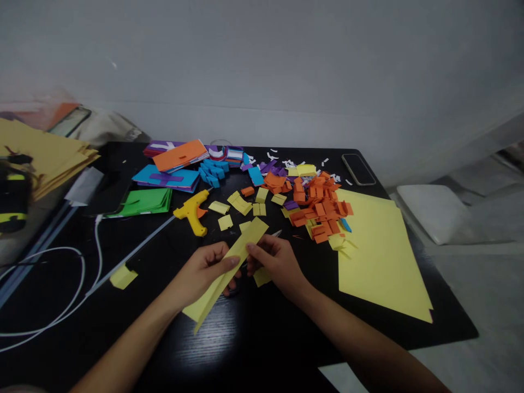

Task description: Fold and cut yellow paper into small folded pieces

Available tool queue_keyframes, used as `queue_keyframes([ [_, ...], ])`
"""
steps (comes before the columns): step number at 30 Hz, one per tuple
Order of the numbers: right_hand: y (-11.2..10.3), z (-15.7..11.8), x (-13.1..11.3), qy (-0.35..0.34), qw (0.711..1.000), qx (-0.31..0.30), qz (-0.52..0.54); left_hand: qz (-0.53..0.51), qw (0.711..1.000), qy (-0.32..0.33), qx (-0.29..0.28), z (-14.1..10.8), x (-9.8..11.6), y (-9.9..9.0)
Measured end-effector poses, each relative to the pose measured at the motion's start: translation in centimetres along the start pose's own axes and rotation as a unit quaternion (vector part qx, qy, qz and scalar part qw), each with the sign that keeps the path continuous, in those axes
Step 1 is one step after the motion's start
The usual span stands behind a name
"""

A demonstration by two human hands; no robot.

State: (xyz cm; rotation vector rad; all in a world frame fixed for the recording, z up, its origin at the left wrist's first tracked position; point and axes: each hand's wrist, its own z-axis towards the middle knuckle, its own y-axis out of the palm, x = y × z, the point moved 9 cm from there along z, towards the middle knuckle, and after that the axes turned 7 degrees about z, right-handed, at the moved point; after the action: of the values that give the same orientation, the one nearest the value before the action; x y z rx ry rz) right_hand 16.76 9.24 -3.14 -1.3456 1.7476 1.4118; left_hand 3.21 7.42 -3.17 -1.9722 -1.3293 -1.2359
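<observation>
A long folded strip of yellow paper (216, 286) slants across the front middle of the table. My left hand (208, 270) is closed around its middle, thumb on top and fingers beneath. Higher up, my right hand (276, 262) pinches the strip's right edge between thumb and fingers. A pale pointed tip (277, 233) sticks out behind my right hand; whether that hand also holds it I cannot tell. Part of a small yellow paper piece (262, 277) shows below the right hand. Several small folded yellow pieces (239, 203) lie just beyond the strip.
A yellow glue gun (191, 213) lies left of centre, near white cables (84, 273). Orange folded pieces (323, 207) are heaped at right beside yellow sheets (380, 256). Blue pieces (213, 172), a green paper stack (147, 201) and a phone (358, 169) sit farther back.
</observation>
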Motion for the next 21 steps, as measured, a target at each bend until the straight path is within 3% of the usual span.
queue_keyframes([
  [4,0.4,-0.2,0.4,0.011,1.0,-0.011,-0.001,-0.006,1.0,0.001,-0.006,0.0,0.2,0.2],
  [15,-1.6,0.5,-2.2,-0.057,0.998,0.039,-0.001,0.011,1.0,-0.021,-0.003,-0.2,-0.3,-0.2],
  [21,-3.0,0.6,-3.8,-0.097,0.992,0.085,0.012,0.017,1.0,0.025,-0.005,-0.2,0.5,-0.6],
])
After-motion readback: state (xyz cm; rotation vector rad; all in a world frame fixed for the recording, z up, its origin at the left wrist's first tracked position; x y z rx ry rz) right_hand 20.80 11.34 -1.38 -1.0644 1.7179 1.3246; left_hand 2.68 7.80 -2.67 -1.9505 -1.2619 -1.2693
